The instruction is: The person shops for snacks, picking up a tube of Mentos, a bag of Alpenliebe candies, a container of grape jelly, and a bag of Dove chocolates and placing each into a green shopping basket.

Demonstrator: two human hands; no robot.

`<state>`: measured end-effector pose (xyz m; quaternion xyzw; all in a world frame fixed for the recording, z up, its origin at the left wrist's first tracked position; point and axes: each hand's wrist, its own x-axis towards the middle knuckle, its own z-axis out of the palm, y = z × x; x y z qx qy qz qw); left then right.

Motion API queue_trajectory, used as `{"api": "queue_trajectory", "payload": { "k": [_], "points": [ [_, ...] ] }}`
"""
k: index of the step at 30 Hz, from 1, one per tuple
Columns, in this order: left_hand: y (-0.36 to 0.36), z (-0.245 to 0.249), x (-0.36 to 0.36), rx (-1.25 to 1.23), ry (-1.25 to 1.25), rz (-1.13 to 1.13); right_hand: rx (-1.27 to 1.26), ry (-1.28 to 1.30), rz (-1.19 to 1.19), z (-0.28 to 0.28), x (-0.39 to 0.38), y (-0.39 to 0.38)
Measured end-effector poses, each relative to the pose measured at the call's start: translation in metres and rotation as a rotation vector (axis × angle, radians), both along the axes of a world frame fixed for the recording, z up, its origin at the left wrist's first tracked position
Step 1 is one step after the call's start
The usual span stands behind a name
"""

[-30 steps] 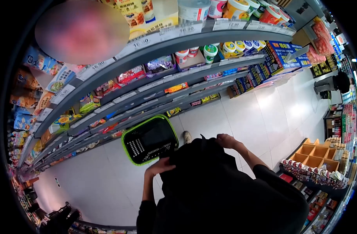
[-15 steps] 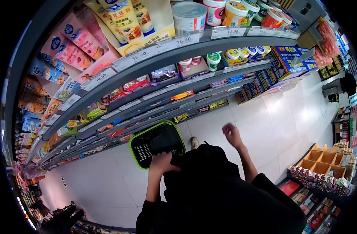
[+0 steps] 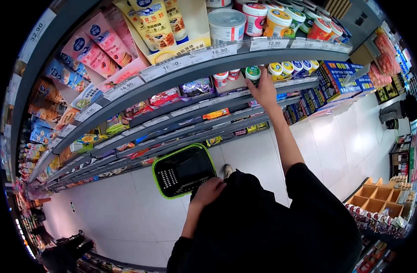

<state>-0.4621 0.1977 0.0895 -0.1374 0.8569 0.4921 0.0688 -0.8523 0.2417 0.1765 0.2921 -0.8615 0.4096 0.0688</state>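
My right hand (image 3: 265, 94) is stretched up to the second shelf. Its thumb and fingers sit on either side of a small tub with a green lid (image 3: 252, 72), whose lower part is partly hidden. Low in front of my body is my left hand (image 3: 209, 190), fingers curled in; what they hold, if anything, is hidden. Just beyond it stands a black shopping basket (image 3: 185, 166) with a bright green rim. Red-lidded tubs (image 3: 221, 78) flank the green one on the left, and yellow-lidded tubs (image 3: 275, 69) are on the right.
Above, the top shelf's edge (image 3: 190, 58) carries price labels, pouches (image 3: 151, 22) and larger tubs (image 3: 277, 20). Blue boxes (image 3: 340, 75) are stacked at the shelf's right end. A wooden compartment rack (image 3: 374, 195) stands at right. Another person (image 3: 402, 109) is far off at right.
My right hand has moved from over the floor up to the green-lidded tub. My left hand has drawn back from the basket's rim toward my body.
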Motion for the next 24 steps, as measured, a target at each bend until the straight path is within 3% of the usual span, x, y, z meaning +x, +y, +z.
{"api": "queue_trajectory", "payload": {
  "k": [2,4,5,6,7,8,10,12,14,17,24],
  "points": [
    [-0.011,-0.061,0.032,0.252,-0.007,0.267,-0.193,0.14,0.026,-0.012,0.002,-0.002],
    [-0.021,-0.159,0.092,0.683,-0.098,0.834,-0.029,0.152,-0.045,-0.027,-0.001,0.0],
    [-0.025,-0.234,0.145,0.47,-0.19,0.975,-0.024,0.142,-0.065,-0.026,0.001,-0.002],
    [-0.029,-0.25,0.17,0.273,-0.302,1.113,-0.012,0.161,-0.073,-0.027,0.0,-0.004],
    [-0.019,-0.263,0.205,0.438,-0.401,1.303,0.006,0.175,-0.075,-0.031,-0.002,-0.003],
    [-0.008,-0.234,0.221,0.59,-0.483,1.52,0.025,0.187,-0.075,-0.036,-0.002,-0.003],
    [-0.007,-0.221,0.258,0.564,-1.013,1.058,0.008,0.192,-0.056,-0.031,0.002,-0.002],
    [0.015,-0.186,0.272,0.515,-1.005,0.88,-0.03,0.205,-0.074,-0.03,0.008,-0.004],
    [0.031,-0.205,0.3,0.438,-0.909,0.698,-0.06,0.215,-0.081,-0.033,0.009,-0.005],
    [0.067,-0.19,0.296,0.277,-0.823,0.845,-0.088,0.257,-0.072,-0.038,0.007,-0.005],
    [0.107,-0.182,0.321,0.295,-0.766,0.963,-0.105,0.298,-0.064,-0.039,0.006,-0.009]
  ]
}}
